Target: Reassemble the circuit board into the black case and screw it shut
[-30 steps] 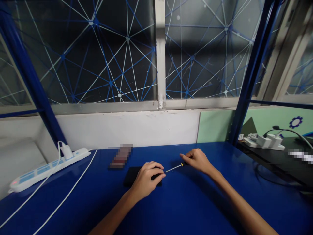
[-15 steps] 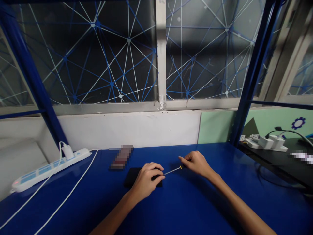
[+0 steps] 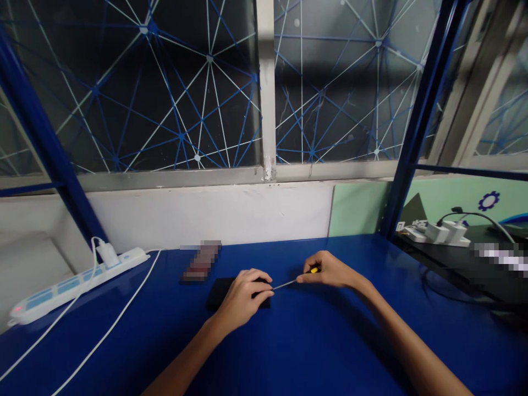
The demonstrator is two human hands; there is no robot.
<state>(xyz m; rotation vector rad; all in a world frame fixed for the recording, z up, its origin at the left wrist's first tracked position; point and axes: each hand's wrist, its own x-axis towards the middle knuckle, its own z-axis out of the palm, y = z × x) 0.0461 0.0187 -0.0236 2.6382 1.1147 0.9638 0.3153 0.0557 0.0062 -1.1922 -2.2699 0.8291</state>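
Note:
My right hand [image 3: 328,268] is closed around a thin screwdriver, whose yellow handle part [image 3: 315,270] shows between the fingers. Its metal shaft [image 3: 284,284] slants left and down from my thumb to the fingertips of my left hand [image 3: 249,291]. That left hand is closed, thumb and fingers curled round something dark at the shaft's tip; its kind is hidden. Under the left hand, a flat black rectangular object [image 3: 216,294] lies on the blue table [image 3: 313,341].
A white power strip [image 3: 78,286] with a plugged-in charger and white cables [image 3: 115,319] runs along the left. Behind the left hand lies a blurred-out reddish object [image 3: 202,262]. Another power strip [image 3: 439,234] sits on a black surface at right. Blue frame posts [image 3: 402,187] rise at both sides.
My right hand's fingers have moved forward over the screwdriver, so the thumb now lies along the shaft in front of the yellow part. The whole view has shifted slightly.

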